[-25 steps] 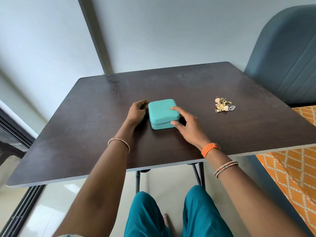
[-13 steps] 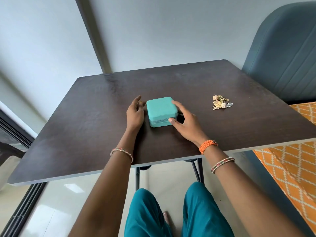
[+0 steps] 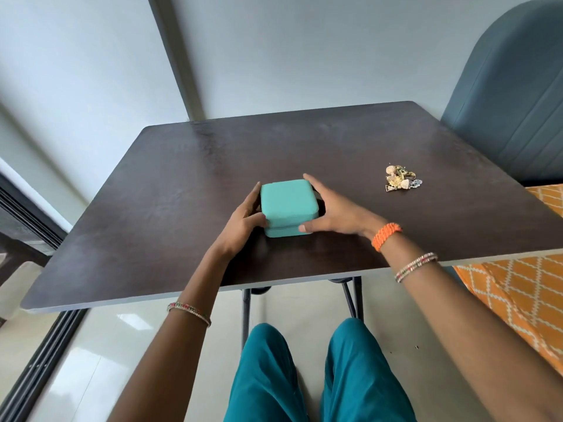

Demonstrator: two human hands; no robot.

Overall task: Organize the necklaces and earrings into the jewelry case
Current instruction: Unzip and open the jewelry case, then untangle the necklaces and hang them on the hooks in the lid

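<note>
— Any writing you can read here, a brand or a label, a number somewhere?

— None. The lid of the jewelry case (image 3: 288, 197) is plain turquoise, no logo or lettering on it.

— And its front side?

— Only a seam there, no print.

— The little heap of jewelry (image 3: 402, 181) to the right of the case, any tag on it?

— It is too small to make out; nothing readable.

— The table (image 3: 152, 214) under the case?

— Dark wood grain, no sticker, no sign.
</note>
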